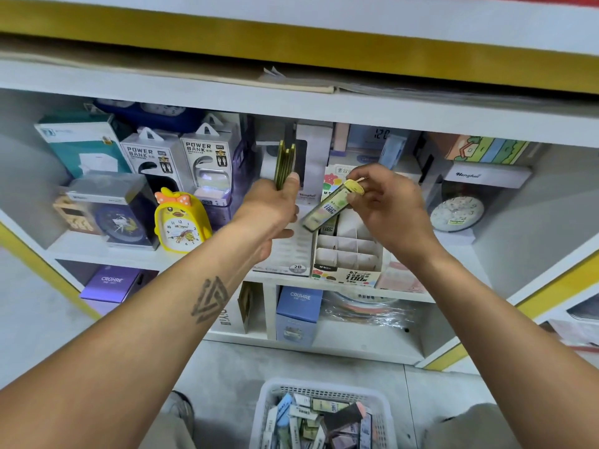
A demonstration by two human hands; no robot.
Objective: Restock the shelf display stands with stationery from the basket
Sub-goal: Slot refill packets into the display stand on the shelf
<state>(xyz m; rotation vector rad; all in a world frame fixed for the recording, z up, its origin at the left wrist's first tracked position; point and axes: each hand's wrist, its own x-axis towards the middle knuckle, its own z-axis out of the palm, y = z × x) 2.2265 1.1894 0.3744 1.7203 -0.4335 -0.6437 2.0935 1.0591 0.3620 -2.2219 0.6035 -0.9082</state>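
My left hand (274,205) grips a small stack of flat yellow-green lead cases (284,163), held upright above the shelf. My right hand (385,202) pinches one clear pencil-lead case with a yellow cap (327,210), tilted over the white cardboard display stand (348,254), whose divided slots look mostly bare. A second stand marked 2B (285,257) sits just left of it. The white plastic basket (275,388) full of mixed stationery packs stands on the floor below, between my knees.
A yellow chick alarm clock (180,222), power bank boxes (181,157) and a dark clock box fill the shelf's left side. A round clock (457,213) and Henghui boxes stand at the right. Boxes and wrapped rolls occupy the lower shelf. An upper shelf overhangs.
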